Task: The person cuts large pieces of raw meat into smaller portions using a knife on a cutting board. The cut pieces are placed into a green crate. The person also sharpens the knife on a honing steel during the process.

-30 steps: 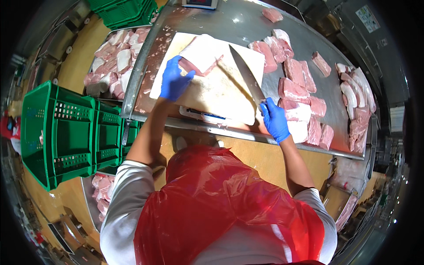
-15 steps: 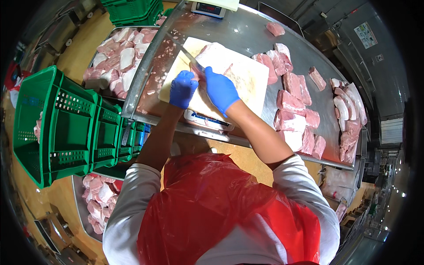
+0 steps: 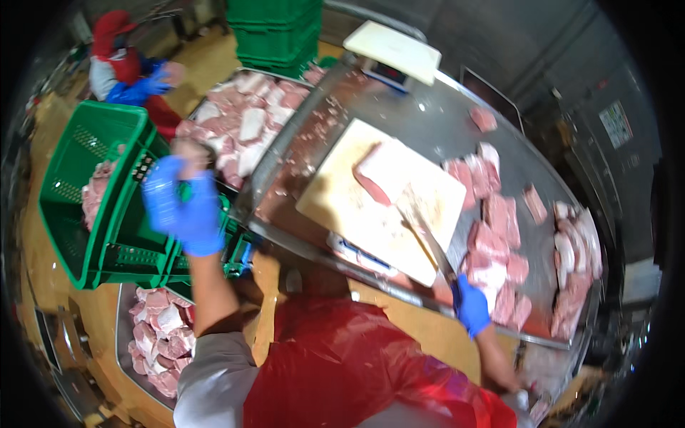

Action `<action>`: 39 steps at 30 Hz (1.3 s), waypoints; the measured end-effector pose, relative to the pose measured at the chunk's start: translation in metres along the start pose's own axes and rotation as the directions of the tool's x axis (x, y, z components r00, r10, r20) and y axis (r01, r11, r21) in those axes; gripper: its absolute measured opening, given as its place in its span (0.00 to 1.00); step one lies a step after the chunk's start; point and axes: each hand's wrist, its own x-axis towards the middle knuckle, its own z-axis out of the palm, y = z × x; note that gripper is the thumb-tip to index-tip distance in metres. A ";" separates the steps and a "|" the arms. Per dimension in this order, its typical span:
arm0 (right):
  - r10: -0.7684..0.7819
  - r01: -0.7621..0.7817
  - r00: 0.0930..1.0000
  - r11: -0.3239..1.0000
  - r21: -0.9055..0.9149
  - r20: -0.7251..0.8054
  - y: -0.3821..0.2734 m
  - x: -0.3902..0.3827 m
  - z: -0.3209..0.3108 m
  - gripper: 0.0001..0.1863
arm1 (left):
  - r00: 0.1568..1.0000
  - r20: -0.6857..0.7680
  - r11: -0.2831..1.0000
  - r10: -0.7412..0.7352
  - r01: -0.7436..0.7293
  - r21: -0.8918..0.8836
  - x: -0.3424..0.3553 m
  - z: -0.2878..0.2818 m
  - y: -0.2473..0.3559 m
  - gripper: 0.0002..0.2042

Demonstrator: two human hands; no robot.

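My left hand (image 3: 187, 207), in a blue glove, is raised over the green crates. Its fingers are closed on a blurred piece of meat (image 3: 191, 155) at their far side. At the table's front edge, my gloved right hand (image 3: 471, 307) grips a knife (image 3: 437, 250) by its handle. The blade slants up and left across the white cutting board (image 3: 335, 196). A larger slab of meat (image 3: 385, 171) with a pale fat side lies on the board, apart from the blade.
Several cut meat blocks (image 3: 492, 239) sit right of the board. A scale (image 3: 392, 53) stands at the table's far end. Trays of meat (image 3: 250, 125) (image 3: 160, 335) and a green crate (image 3: 93, 178) are at the left. Another person (image 3: 125, 71) stands far left.
My left hand has swung left off the board, carrying a piece of meat. My right hand has drawn back rightward with the knife. The view has shifted, bringing a person in.
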 end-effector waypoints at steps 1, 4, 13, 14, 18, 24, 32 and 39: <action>0.046 -0.032 0.993 0.992 0.119 -0.113 -0.015 -0.006 -0.001 0.11 | 0.985 -0.144 0.985 0.096 -0.073 0.154 0.032 -0.018 -0.029 0.08; 0.126 -0.012 0.940 0.941 0.338 -0.317 -0.020 -0.009 0.031 0.10 | 0.987 0.148 0.745 -0.063 -0.052 0.665 0.109 -0.096 -0.131 0.15; 0.315 -0.023 0.899 0.727 0.687 -0.304 -0.020 0.026 0.028 0.10 | 0.473 0.880 0.902 -0.030 0.391 -0.180 -0.084 0.120 0.111 0.39; 0.275 0.008 0.901 0.761 0.649 -0.335 -0.011 0.034 0.033 0.10 | 0.315 0.949 0.948 0.008 0.299 -0.107 -0.136 0.152 0.118 0.51; 0.177 0.138 0.870 0.809 0.572 -0.459 0.005 0.049 0.023 0.10 | 0.195 0.942 0.951 -0.273 -0.095 0.296 -0.160 0.188 0.215 0.63; 0.236 0.038 0.936 0.670 0.741 -0.262 0.008 0.058 0.015 0.11 | -0.021 0.983 0.978 -0.180 -0.110 0.177 -0.149 0.232 0.174 0.63; 0.301 0.032 0.911 0.628 0.778 -0.281 0.015 0.095 0.035 0.15 | -0.239 0.953 0.120 -0.185 0.957 0.264 -0.127 0.285 -0.030 0.25; 0.571 -0.206 0.800 0.551 0.809 -0.185 -0.020 0.145 0.005 0.15 | -0.252 0.897 -0.108 -0.363 0.968 0.228 -0.146 0.346 -0.229 0.17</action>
